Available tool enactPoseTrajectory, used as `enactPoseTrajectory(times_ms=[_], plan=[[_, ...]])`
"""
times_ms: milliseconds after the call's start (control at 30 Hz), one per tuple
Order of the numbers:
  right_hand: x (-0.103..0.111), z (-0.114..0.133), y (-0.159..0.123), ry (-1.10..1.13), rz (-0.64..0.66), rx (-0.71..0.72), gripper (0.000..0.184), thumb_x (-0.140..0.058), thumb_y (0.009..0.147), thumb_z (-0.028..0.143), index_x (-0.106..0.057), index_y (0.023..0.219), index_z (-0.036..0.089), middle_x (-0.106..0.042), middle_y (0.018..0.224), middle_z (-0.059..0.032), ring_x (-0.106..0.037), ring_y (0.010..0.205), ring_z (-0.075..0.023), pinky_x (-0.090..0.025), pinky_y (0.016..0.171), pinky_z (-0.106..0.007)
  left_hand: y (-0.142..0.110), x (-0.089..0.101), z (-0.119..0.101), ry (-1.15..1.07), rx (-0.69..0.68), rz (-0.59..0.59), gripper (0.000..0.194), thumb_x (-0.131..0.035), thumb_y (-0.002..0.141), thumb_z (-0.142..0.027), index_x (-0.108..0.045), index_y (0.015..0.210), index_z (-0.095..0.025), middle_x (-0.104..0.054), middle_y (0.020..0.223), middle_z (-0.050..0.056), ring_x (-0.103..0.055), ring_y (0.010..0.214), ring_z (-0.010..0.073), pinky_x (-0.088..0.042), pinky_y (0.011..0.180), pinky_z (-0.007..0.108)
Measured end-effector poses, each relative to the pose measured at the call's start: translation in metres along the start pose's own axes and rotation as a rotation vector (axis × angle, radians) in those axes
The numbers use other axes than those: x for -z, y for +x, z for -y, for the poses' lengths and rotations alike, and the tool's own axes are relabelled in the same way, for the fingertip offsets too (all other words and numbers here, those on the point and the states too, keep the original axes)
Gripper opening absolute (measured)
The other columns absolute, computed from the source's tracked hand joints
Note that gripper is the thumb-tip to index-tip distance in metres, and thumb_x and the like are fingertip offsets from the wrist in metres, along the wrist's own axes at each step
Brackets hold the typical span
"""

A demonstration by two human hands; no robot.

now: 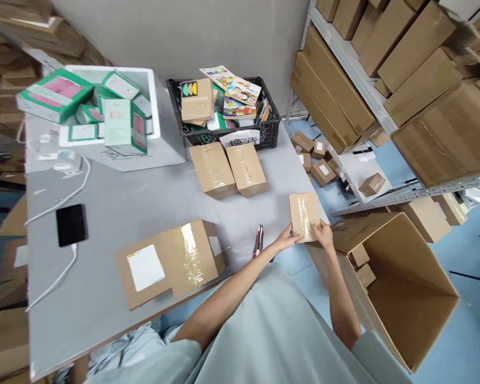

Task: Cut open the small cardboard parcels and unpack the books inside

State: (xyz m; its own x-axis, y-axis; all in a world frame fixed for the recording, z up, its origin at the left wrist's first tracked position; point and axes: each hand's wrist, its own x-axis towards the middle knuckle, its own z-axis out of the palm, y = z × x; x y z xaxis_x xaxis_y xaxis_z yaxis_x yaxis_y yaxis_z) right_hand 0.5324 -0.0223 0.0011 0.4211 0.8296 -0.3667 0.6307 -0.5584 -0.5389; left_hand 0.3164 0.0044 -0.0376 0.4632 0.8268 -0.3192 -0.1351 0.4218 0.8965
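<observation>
Gripping is two-handed: the left hand (288, 238) closes on the near left corner of a taped carton (305, 210), the right hand (322, 234) on its near right corner. The taped carton is by the table's (140, 197) right edge, forward of both hands, long axis running away from the body. A large open carton (416, 269) stands rightward, nearer the right hand.
</observation>
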Motion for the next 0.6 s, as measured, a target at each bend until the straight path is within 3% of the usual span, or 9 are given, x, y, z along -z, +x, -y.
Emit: enactPoseTrajectory(times_ms=[167,267,333,433,533,600], plan=[[0.016,0.057,-0.065,-0.014,-0.170,0.134,0.074,-0.056,0.102,0.070,-0.065,0.160,0.025,-0.081,0.136,-0.0163,-0.080,0.121,-0.0413,-0.062,0.104,-0.052,-0.038,0.021,-0.031,-0.034,-0.049,0.037,0.089,-0.094,0.078,-0.050,-0.064,0.156,-0.021,-0.066,0.158,0.019,-0.060,0.151,0.0387,-0.059,0.115,0.055],[0.022,0.105,-0.096,0.123,-0.218,0.245,0.078,-0.062,0.101,0.072,-0.062,0.164,0.026,-0.076,0.148,-0.0153,-0.073,0.135,-0.0417,-0.060,0.112,-0.054,-0.074,0.048,-0.067,-0.028,-0.139,-0.064,0.088,-0.088,0.086,-0.051,-0.058,0.164,-0.024,-0.059,0.168,0.016,-0.059,0.153,0.0378,-0.060,0.117,0.054],[0.014,0.143,-0.106,0.308,-0.146,0.364,0.079,-0.065,0.102,0.069,-0.060,0.166,0.023,-0.071,0.156,-0.0134,-0.068,0.144,-0.0384,-0.056,0.121,-0.054,-0.101,0.072,-0.096,-0.003,-0.204,-0.186,0.086,-0.084,0.092,-0.053,-0.054,0.168,-0.026,-0.055,0.172,0.013,-0.061,0.151,0.0359,-0.056,0.122,0.053],[-0.022,0.206,-0.108,0.587,0.094,0.536,0.079,-0.065,0.105,0.067,-0.057,0.168,0.019,-0.067,0.161,-0.0117,-0.064,0.150,-0.0342,-0.051,0.128,-0.051,-0.143,0.117,-0.139,0.076,-0.324,-0.408,0.087,-0.078,0.098,-0.055,-0.046,0.173,-0.026,-0.048,0.177,0.011,-0.050,0.162,0.0342,-0.048,0.130,0.048],[-0.081,0.270,-0.098,0.684,0.286,0.673,0.080,-0.062,0.106,0.070,-0.056,0.168,0.020,-0.062,0.167,-0.0077,-0.059,0.155,-0.0316,-0.045,0.133,-0.048,-0.175,0.173,-0.167,0.216,-0.378,-0.597,0.087,-0.074,0.101,-0.056,-0.040,0.176,-0.028,-0.044,0.180,0.009,-0.038,0.169,0.0325,-0.042,0.135,0.046],[-0.126,0.310,-0.088,0.699,0.392,0.755,0.082,-0.057,0.107,0.073,-0.054,0.170,0.021,-0.059,0.169,-0.0066,-0.056,0.158,-0.0299,-0.043,0.134,-0.044,-0.187,0.215,-0.176,0.288,-0.363,-0.683,0.086,-0.070,0.103,-0.051,-0.034,0.178,-0.028,-0.043,0.181,0.009,-0.039,0.169,0.0313,-0.044,0.133,0.046]])
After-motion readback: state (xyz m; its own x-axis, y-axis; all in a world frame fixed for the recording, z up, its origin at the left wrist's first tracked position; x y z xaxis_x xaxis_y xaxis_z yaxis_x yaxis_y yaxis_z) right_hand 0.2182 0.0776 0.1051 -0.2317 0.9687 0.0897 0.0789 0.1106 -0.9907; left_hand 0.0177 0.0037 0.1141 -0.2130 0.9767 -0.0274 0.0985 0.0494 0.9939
